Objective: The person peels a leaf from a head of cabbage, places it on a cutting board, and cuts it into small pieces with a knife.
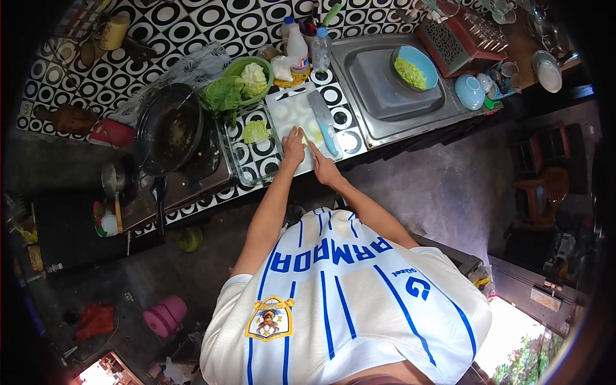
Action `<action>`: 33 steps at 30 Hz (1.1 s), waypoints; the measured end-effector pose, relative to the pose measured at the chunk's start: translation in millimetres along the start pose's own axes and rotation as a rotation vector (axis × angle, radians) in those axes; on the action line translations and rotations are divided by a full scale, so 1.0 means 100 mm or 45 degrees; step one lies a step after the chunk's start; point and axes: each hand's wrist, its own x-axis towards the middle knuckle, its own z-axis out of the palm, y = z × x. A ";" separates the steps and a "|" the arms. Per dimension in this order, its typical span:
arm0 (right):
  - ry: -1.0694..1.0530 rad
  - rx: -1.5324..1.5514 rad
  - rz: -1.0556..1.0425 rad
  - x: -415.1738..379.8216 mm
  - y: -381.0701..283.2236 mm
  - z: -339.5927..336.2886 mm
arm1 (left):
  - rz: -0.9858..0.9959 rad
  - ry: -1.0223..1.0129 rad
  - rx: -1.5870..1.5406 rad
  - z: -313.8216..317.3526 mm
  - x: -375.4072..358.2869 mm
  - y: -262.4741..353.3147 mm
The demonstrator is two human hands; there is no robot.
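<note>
While left hand and right hand crowd the board, neither grip is discernible.

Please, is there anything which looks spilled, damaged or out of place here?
A crumpled red thing, perhaps a bag, appears to lie on the floor, as if dropped. Around the left hand and right hand, I see no clear spill or damage.

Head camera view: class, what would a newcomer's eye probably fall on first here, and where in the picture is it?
Probably the blue-striped white shirt, which fills the lower middle. Next might come the black-and-white circle-patterned tiles along the upper part, and the large dark wok left of centre. Just above the centre, the left hand and right hand are close together at a pale cutting board.
</note>
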 end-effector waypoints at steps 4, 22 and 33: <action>0.047 0.005 -0.070 0.12 0.01 0.02 | 0.016 0.009 0.002 0.00 0.00 0.00; 0.032 -0.224 0.116 -0.06 0.01 0.03 | -0.017 -0.031 0.008 0.00 -0.01 0.03; 0.084 -0.182 0.222 -0.06 -0.03 0.02 | -0.035 -0.050 -0.016 -0.01 -0.02 0.02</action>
